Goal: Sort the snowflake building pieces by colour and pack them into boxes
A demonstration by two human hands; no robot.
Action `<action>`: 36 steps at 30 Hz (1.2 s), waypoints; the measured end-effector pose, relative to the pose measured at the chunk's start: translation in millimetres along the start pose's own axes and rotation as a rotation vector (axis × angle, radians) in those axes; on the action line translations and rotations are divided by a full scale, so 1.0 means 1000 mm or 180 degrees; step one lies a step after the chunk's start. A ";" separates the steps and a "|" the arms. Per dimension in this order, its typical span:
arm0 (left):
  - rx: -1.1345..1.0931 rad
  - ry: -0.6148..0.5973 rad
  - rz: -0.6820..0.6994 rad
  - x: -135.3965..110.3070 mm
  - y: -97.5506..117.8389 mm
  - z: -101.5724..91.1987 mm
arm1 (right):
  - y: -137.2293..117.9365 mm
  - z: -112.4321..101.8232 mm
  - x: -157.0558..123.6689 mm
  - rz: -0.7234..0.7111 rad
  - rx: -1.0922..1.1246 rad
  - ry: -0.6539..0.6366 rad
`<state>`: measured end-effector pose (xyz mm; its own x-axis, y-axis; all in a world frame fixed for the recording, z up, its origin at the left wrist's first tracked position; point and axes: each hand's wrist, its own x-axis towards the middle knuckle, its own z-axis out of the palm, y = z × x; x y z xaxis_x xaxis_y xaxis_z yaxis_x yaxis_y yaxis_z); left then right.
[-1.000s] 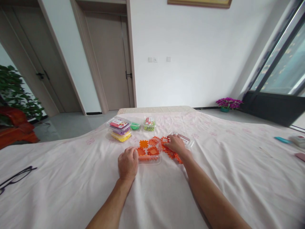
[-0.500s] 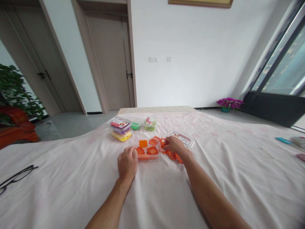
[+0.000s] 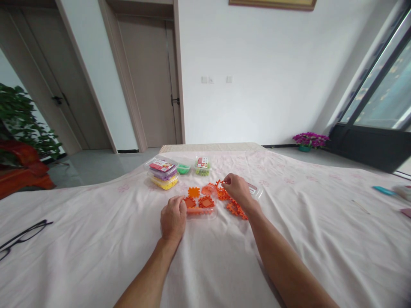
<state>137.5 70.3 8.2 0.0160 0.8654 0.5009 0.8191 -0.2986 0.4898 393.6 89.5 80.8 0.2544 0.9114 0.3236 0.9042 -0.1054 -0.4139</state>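
My left hand (image 3: pixel 174 217) is closed on the left side of a clear plastic box (image 3: pixel 205 216). Flat orange puzzle-edged building pieces (image 3: pixel 206 202) lie in the box, and a lighter orange square (image 3: pixel 193 192) shows at its back left. Just right of the box, my right hand (image 3: pixel 237 189) pinches an orange building piece (image 3: pixel 220 184) with a notched outline, raised at the edge of the loose pile (image 3: pixel 236 209). My right fingers partly hide the pile. Behind that hand a clear lid (image 3: pixel 257 191) with a label is partly covered.
Stacked boxes of purple (image 3: pixel 162 167) and yellow pieces (image 3: pixel 165 183) stand at the back left. Beside them are a green-filled box (image 3: pixel 183 169) and a lime-green one (image 3: pixel 202 166). Glasses (image 3: pixel 25 237) lie far left; a blue object (image 3: pixel 383 190) lies far right on the cloth (image 3: pixel 305 222).
My right hand has risen slightly away from the pile, lifting an orange piece at its fingertips. My left hand keeps its place on the box.
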 end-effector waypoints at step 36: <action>0.0190 0.0197 0.0833 -0.006 0.015 -0.006 | -0.004 0.007 0.001 0.0026 0.0054 -0.0034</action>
<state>146.5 58.1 16.5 0.1979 0.7352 0.6483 0.8241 -0.4829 0.2960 388.0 93.7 76.3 0.2580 0.9146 0.3112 0.8961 -0.1061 -0.4310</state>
